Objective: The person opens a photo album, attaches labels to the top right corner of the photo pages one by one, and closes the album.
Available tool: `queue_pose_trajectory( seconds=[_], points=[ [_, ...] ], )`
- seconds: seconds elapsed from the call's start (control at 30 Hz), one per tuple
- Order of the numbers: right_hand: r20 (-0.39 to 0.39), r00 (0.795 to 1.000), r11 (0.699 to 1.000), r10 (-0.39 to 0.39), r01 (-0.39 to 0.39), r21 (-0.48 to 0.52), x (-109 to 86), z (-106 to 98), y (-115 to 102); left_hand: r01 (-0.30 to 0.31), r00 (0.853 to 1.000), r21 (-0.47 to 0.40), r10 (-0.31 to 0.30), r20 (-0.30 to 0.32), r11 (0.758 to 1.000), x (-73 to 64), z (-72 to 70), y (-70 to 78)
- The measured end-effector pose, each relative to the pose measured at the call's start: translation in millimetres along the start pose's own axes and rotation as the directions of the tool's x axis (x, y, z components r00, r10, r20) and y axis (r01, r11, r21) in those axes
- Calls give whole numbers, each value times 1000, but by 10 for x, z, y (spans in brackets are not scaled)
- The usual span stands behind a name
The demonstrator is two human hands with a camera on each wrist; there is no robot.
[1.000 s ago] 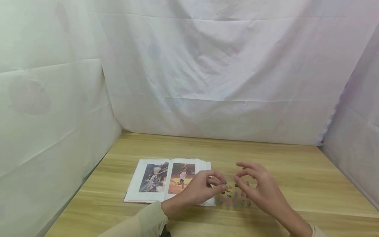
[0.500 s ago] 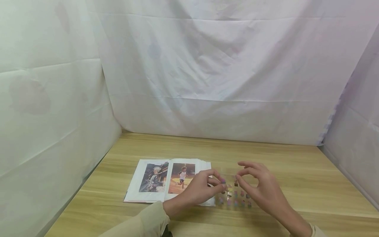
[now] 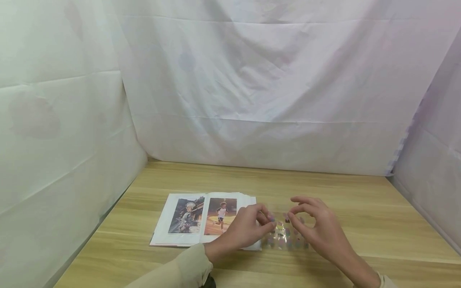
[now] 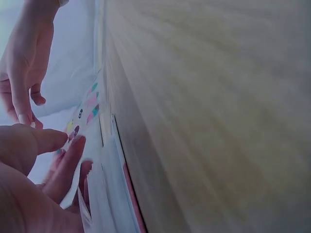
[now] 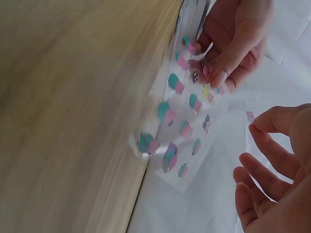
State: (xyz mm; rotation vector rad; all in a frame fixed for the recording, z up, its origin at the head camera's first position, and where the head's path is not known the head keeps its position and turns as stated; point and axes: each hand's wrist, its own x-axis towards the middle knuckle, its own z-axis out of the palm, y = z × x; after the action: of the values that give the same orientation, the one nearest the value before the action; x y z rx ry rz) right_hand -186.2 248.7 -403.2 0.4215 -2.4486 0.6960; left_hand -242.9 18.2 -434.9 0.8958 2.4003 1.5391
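Observation:
A clear sheet of small pink, teal and yellow stickers (image 5: 184, 128) is held up at a tilt, close over the table. My left hand (image 3: 248, 227) pinches its left edge between thumb and fingers, beside the open photo album. To the right, my right hand (image 3: 318, 226) pinches a small pinkish sticker (image 5: 250, 116) between thumb and index finger, and its other fingers are spread. In the right wrist view this sticker is apart from the sheet. The left wrist view shows the left thumb and index fingertip right at the sheet's edge.
The photo album (image 3: 163, 239) lies open left of the sheet, with a photo of a person in a headdress (image 3: 187, 216) and one of a running child (image 3: 220, 214). White curtains (image 3: 266, 80) enclose the wooden table (image 3: 338, 192) at the back and sides.
My right hand has shifted slightly right. The sticker sheet has changed tilt and now catches bright glare. My left wrist has moved a little to the right; the album stays put.

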Motion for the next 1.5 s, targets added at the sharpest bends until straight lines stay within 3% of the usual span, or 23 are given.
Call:
queue_pose_trajectory(
  seconds=[0.1, 0.3, 0.6, 0.83, 0.93, 1.1, 1.23, 1.37, 1.5],
  points=[
    [-3, 1000, 1000, 3, -3, 2, -7, -4, 11, -15, 1000, 89, 17, -21, 996, 25, 10, 13],
    [-8, 1000, 1000, -17, 17, 13, -19, 1, 22, 56, 998, 189, -53, -20, 980, 32, 16, 52],
    [-28, 999, 999, -29, 29, 21, -41, 11, 31, 111, 990, 278, -130, 48, 954, 38, 52, 38],
    [-34, 999, 1000, -13, 14, 10, -45, 7, 29, 105, 987, 364, -142, 77, 925, 41, 63, 53],
    [-40, 999, 1000, -9, 9, 12, -49, 1, 29, 100, 987, 365, -138, 80, 925, 43, 66, 41],
    [-52, 999, 1000, -12, 12, 4, -36, -2, 25, 74, 989, 305, -108, 97, 949, 45, 41, 22],
    [-54, 998, 1000, -14, 14, -11, 2, 36, 14, -11, 994, 269, -19, 109, 963, 44, -8, -16],
    [-51, 998, 1000, -25, 25, -9, 50, 84, 4, -126, 989, 292, 98, 110, 948, 31, -70, -38],
    [-48, 998, 999, -38, 38, 2, 93, 139, -5, -179, 983, 343, 155, 98, 922, -13, -134, -54]
  ],
)
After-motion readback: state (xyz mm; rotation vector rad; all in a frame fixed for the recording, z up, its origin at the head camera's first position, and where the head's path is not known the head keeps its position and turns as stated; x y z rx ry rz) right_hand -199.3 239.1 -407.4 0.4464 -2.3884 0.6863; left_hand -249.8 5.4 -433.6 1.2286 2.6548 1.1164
